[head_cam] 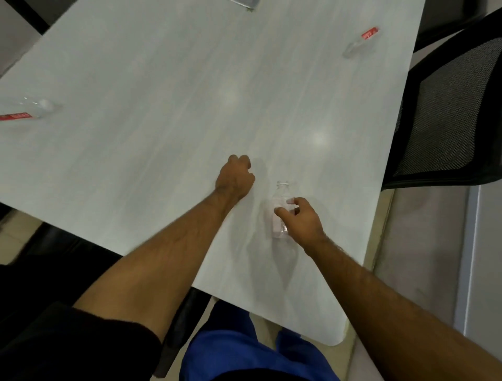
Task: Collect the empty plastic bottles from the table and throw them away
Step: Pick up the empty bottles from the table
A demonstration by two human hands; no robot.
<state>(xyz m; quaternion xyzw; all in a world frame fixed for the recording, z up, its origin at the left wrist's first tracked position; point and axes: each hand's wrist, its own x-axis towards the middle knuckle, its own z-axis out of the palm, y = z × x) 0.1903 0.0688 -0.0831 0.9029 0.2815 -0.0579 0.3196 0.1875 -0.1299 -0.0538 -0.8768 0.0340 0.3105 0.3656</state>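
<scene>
A clear plastic bottle (280,198) without a label stands near the table's front right part, and my right hand (300,220) is wrapped around its lower body. My left hand (235,176) rests just left of it on the pale grey table (163,95), fingers curled into a fist with nothing in them. A second clear bottle with a red label (360,42) lies on its side at the far right of the table. A third red-labelled bottle (30,110) lies at the left edge.
A black mesh office chair (448,114) stands close to the table's right side. Another dark chair (68,253) sits under the front left edge. A grey object (245,3) pokes in at the far edge. My blue trousers (244,350) are below the table corner.
</scene>
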